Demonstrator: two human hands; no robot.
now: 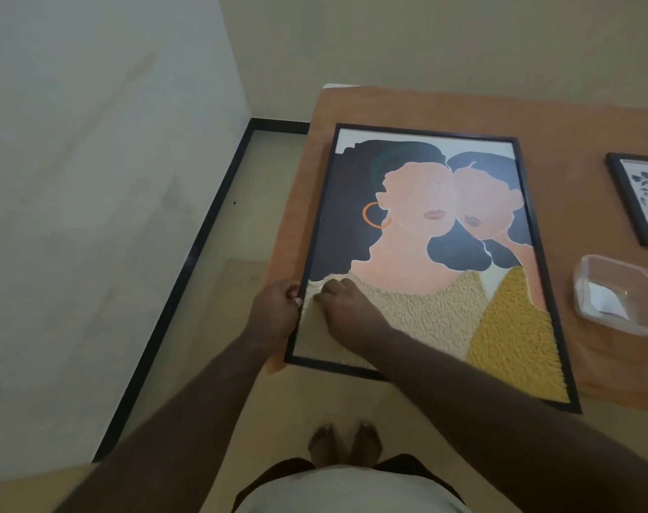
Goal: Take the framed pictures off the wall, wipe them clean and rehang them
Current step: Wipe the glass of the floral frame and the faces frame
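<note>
From the head view we see our large framed picture [426, 261] lying flat and face up on the surface [611, 116], its near left corner a little over the edge. We judge it lies flat so that the front can be wiped without the frame slipping. Our left hand [274, 312] is closed on the left rail of the black frame, near the lower corner, most likely to keep it steady. Our right hand [343, 301] rests just beside it on the picture's pale textured area, fingers curled and pressing down — whether it holds a cloth we cannot tell, since nothing shows under the fingers. To the right, apart from the big frame, stands a clear plastic container [617, 292] with something white inside, perhaps the cleaning material kept within reach. A smaller framed picture [641, 198] lies further back at the right edge, only partly in view. The surface is covered in an orange-brown cloth and stands against a plain pale wall [426, 42]. The floor [241, 231] is light, with a dark skirting line along a second wall — our bare feet [343, 444] stand on it below.
</note>
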